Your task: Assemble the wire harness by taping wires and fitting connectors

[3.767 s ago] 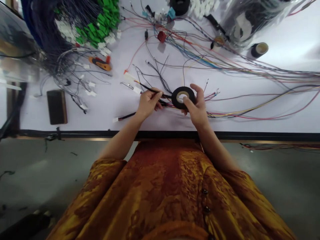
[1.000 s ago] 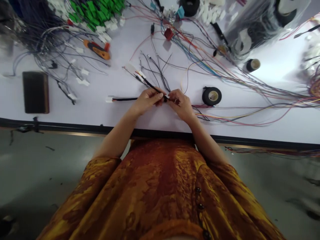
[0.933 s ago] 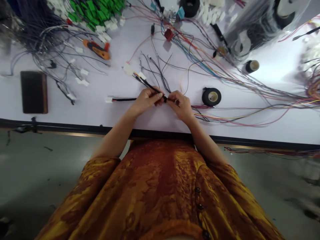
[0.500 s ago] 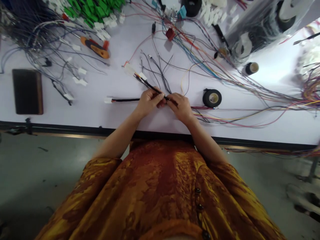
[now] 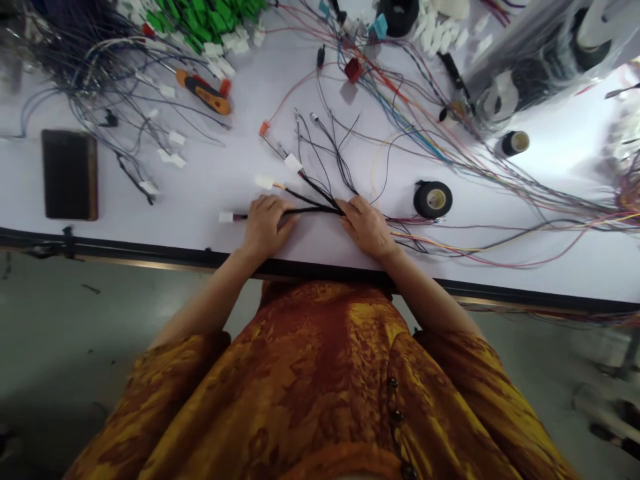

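Note:
A wire harness [image 5: 313, 210] lies across the table, its black-taped branches meeting at my right hand. My right hand [image 5: 367, 227] grips the harness at that junction, fingertips over the tape. Further left, my left hand [image 5: 265, 227] lies over the lowest taped branch, fingers on top and thumb alongside it. That branch ends in a white connector [image 5: 227, 217] left of my hand. Two more branches end in white connectors, one [image 5: 265, 181] above my left hand and another [image 5: 293, 162] higher up. Thin black wires [image 5: 340, 157] with bare terminals fan out above my right hand.
A black tape roll [image 5: 433, 199] lies right of my right hand. Loose coloured wires [image 5: 480, 167] run off rightward. An orange-handled screwdriver [image 5: 203, 91], green connectors [image 5: 210, 20] and a dark phone-like object [image 5: 70, 175] are to the left. The table's dark edge [image 5: 325, 270] is nearest me.
My left hand has moved left and down from beside my right hand, onto the lowest branch. The branches now lie more spread out. My right hand stays near the junction.

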`<state>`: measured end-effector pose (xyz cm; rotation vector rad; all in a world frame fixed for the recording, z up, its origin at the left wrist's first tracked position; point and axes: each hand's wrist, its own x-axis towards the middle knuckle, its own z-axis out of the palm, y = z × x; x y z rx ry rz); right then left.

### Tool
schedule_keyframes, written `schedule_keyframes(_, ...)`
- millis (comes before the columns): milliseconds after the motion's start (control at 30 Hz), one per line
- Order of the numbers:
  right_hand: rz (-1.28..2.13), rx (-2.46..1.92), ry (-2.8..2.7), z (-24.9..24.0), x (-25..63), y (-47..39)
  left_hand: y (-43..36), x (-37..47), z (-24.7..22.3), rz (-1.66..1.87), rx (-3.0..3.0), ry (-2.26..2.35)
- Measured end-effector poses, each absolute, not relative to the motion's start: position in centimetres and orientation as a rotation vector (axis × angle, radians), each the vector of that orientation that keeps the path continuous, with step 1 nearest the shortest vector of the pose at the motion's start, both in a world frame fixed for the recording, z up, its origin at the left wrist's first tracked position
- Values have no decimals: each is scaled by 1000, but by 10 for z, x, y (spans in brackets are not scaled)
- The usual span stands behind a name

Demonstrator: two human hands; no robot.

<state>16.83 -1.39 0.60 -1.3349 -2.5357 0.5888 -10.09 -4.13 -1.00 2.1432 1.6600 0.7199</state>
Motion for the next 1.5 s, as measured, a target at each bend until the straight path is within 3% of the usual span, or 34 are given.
schedule_keyframes(300,621,-1199,-2529,2,176,-32,-112,-111,0,967,2313,1548)
schedule_keyframes(600,658,-1123,-2442,-3,175,-27,-109,-62,45,769,2560,1468)
schedule_keyframes(733,741,-1159,-2318,0,175,-25,-89,-57,23,469,2448,1534)
schedule_keyframes(900,861,-1376,-2245,10,163,-8,-77,-62,-8,429,2396,1585)
schedule_keyframes(1067,1018,-1436,-2348,15,148,12,-59,-61,1,439,2449,1534)
schedule_keyframes(1300,1129,-1475,-2085,18,153,24,-34,-59,10,294,2722,1360)
schedule_keyframes(1500,1172,-1423,-2391,19,141,29,-47,-57,4,330,2648,1455)
